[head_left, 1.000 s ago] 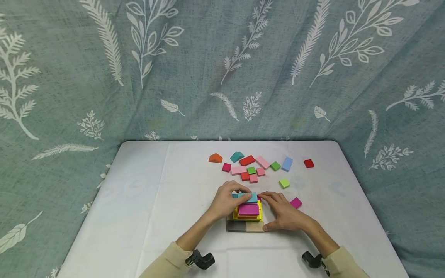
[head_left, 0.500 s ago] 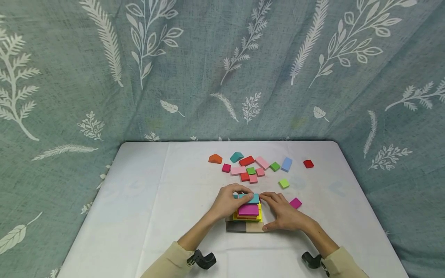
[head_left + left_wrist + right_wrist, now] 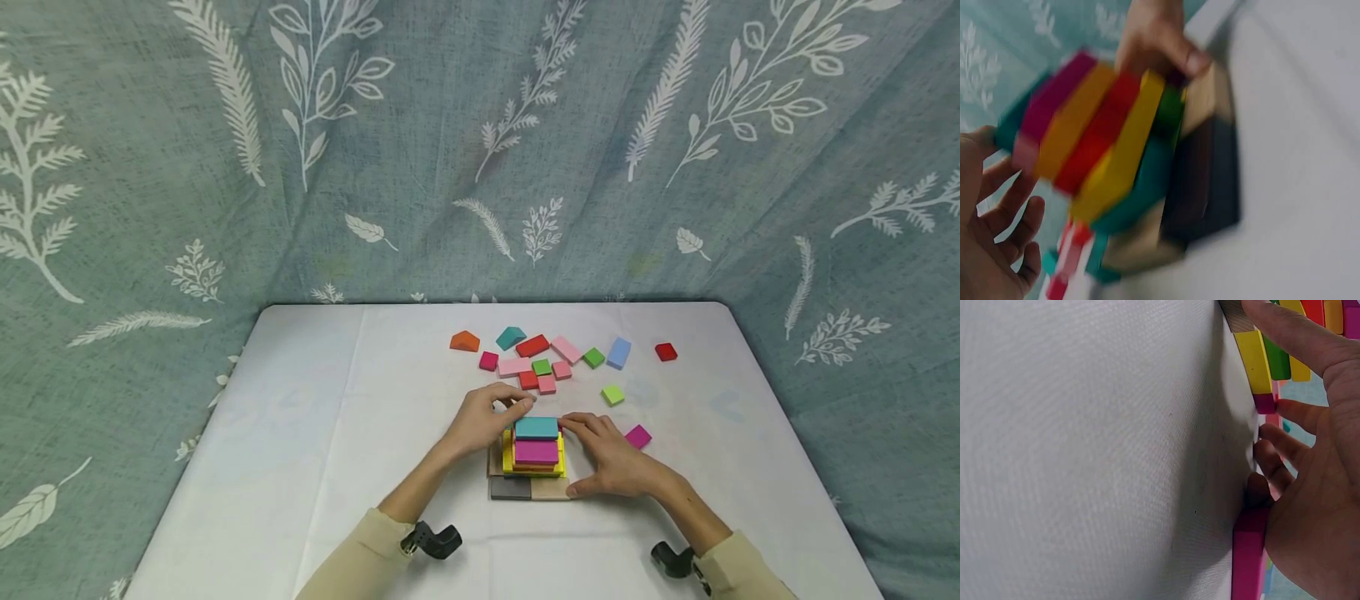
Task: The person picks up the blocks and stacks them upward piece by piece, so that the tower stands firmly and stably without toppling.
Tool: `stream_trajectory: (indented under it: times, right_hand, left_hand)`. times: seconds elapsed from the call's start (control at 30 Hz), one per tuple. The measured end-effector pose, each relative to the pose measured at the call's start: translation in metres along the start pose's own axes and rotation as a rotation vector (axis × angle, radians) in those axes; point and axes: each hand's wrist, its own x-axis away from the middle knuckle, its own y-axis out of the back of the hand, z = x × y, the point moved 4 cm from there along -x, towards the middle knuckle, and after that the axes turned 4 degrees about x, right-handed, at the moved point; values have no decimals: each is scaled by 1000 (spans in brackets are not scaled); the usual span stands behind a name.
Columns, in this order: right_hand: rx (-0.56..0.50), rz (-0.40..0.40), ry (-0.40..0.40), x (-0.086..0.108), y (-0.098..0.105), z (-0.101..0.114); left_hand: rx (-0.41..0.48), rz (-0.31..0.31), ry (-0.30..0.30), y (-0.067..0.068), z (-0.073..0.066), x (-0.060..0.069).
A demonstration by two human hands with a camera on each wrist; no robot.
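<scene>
A layered stack of coloured wooden blocks stands near the middle of the table, with a teal block [image 3: 536, 428] on top. Beneath that comes a magenta block [image 3: 536, 452], then orange, red and yellow layers. Dark and tan blocks form the base [image 3: 511, 488]. My left hand [image 3: 482, 419] hovers at the stack's upper left, holding nothing; whether a fingertip still grazes the teal block is hard to tell. Along the right side, my right hand [image 3: 615, 458] rests with spread fingers. Its thumb touches the tan base corner, and its index fingertip meets a magenta block end [image 3: 1264, 403].
Loose blocks lie scattered behind the stack, among them an orange one [image 3: 465, 341], a light blue one [image 3: 618, 353] and a red one [image 3: 666, 352]. A magenta block [image 3: 638, 437] lies beside my right hand. A leaf-patterned curtain [image 3: 420, 150] hangs behind the white-covered table [image 3: 300, 433].
My left hand has let go of the teal block and drawn slightly up and left. The teal block now sits on the stack. My right hand has stayed in place.
</scene>
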Motion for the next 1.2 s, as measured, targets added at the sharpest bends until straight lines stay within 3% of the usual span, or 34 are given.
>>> stream_trajectory:
  times: [0.3, 0.53, 0.67, 0.97, 1.07, 1.2]
  right_hand:
    - [2, 4, -28, 0, 0, -1]
    - [6, 7, -13, 0, -1, -1]
    - [12, 1, -6, 0, 0, -1]
    - [-4, 6, -14, 0, 0, -1]
    - [-3, 3, -11, 0, 0, -1]
    - [-4, -6, -12, 0, 0, -1]
  left_hand:
    - [-110, -96, 18, 24, 37, -39]
    - [-441, -141, 81, 23, 53, -59]
    - [-542, -141, 89, 20, 56, -64]
    - [-618, -180, 37, 21, 49, -61]
    - [-579, -186, 14, 21, 47, -56]
    - [-427, -223, -6, 27, 45, -40]
